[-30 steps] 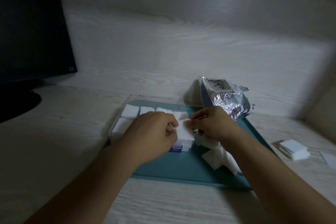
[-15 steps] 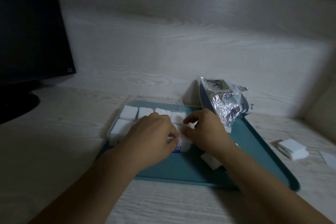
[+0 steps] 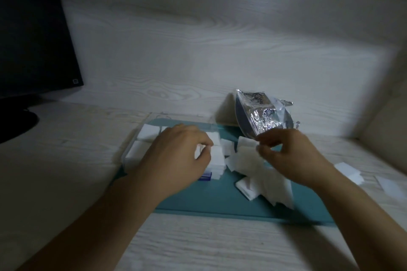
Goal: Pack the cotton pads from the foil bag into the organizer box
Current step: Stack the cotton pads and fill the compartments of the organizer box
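Box (image 3: 141, 138) at centre-left seems mostly filled; left hand (image 3: 178, 158) presses pads (image 3: 217, 158); right hand (image 3: 293, 156) pinches one from the loose pile (image 3: 271, 182).

A: anything worn on the arms?
B: nope, both forearms are seen bare to the frame edge. No sleeves, rings or watch on left hand (image 3: 176, 156) or right hand (image 3: 293, 156).

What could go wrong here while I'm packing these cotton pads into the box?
The loose pile of cotton pads under your right hand lies messily fanned on the teal mat; grabbing there may drag several at once. Your left hand covers much of the organizer box, so a new pad could land crooked. Stray pads off the mat at right may get forgotten.
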